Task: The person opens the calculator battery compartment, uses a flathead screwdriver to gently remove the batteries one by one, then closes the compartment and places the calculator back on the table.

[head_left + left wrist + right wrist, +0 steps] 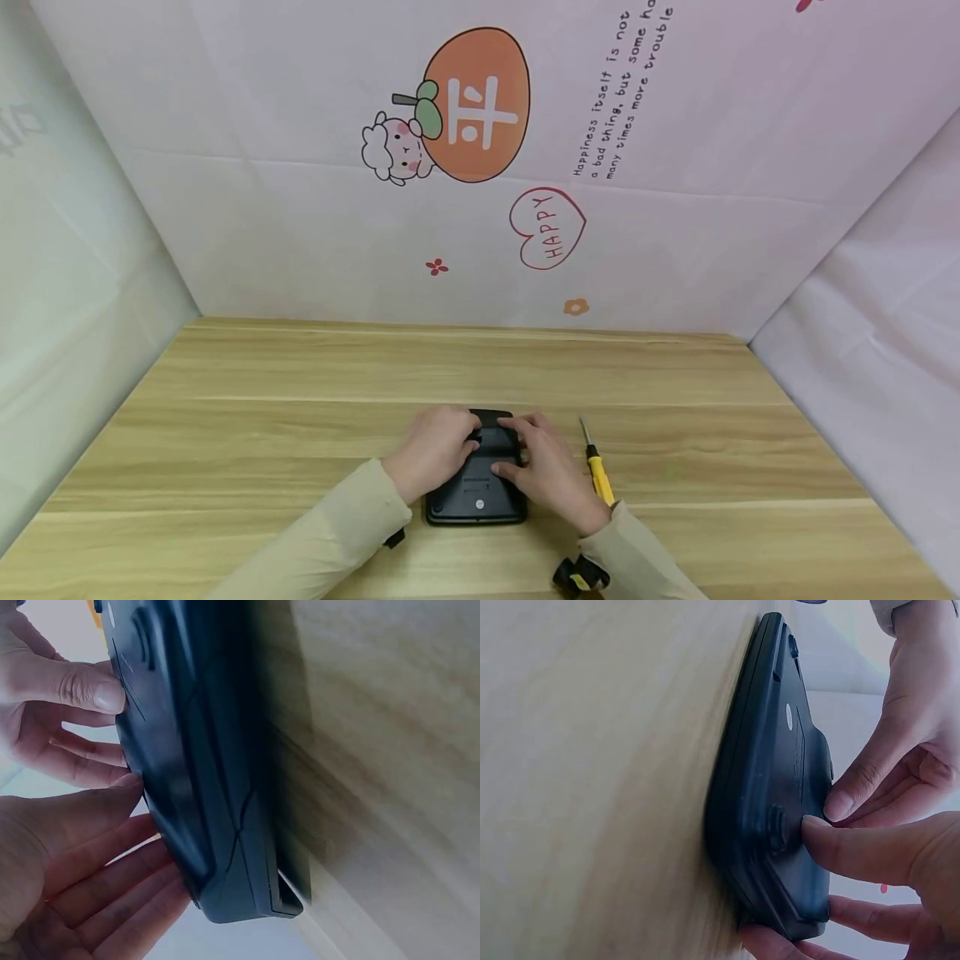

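Observation:
A flat black device [476, 492], calculator-like in shape, lies back side up on the wooden table. Its back carries a small round white sticker and raised feet. From the left, my left hand [431, 450] touches its upper part with thumb and fingertips. In the left wrist view the fingers of that left hand [97, 877] look fairly straight against the device. My right hand [551, 471] holds the other side. The right wrist view shows the right thumb [855, 851] on the back and a finger at the edge below.
A yellow and black screwdriver [598, 471] lies right of the device, its tip pointing away, its handle partly behind the right wrist. The wooden table [300, 375] meets a printed white cloth [322, 242] at the back, with more white cloth on both sides.

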A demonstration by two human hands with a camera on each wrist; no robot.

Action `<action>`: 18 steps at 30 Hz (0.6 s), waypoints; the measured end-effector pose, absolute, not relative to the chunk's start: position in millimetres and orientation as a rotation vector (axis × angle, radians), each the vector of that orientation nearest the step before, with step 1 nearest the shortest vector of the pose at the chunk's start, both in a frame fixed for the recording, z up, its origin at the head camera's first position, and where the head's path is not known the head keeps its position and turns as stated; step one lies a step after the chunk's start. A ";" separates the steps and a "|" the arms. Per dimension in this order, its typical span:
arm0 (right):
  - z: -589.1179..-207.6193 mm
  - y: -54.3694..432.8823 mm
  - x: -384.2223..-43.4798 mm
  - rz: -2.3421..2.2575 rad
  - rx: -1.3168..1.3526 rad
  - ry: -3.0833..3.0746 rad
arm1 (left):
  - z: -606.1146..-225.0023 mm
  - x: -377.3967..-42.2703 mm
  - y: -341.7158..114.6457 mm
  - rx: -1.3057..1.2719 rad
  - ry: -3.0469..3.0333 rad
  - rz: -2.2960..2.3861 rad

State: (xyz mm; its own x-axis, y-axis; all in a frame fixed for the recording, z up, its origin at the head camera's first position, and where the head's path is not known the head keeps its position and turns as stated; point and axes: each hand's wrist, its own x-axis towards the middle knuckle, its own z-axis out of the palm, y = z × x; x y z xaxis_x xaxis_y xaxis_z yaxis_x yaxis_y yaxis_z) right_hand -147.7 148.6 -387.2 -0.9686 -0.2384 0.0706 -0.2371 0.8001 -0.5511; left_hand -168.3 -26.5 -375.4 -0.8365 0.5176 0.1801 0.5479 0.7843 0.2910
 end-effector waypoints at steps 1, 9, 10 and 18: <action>-387.3 148.6 -147.7 -0.911 -0.395 2.978 | -375.4 -168.7 -26.1 -0.872 -2.881 -0.508; -387.4 148.9 -148.0 -0.925 -0.403 2.973 | -371.3 -167.1 -19.7 -0.993 -2.851 -0.243; -387.4 149.0 -148.0 -0.928 -0.405 2.973 | -370.7 -166.7 -18.8 -1.015 -2.847 -0.194; -387.8 148.9 -147.7 -0.942 -0.413 2.972 | -368.1 -164.7 -15.1 -1.143 -2.778 0.048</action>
State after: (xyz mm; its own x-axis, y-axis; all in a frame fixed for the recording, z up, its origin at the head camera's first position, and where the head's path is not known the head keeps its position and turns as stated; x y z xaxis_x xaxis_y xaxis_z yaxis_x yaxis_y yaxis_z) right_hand -147.7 148.9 -387.8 -0.9655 -0.2473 0.0818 -0.2493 0.7862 -0.5655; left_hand -164.7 -15.1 -368.1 -0.7024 0.7024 0.1149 0.6981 0.7114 -0.0816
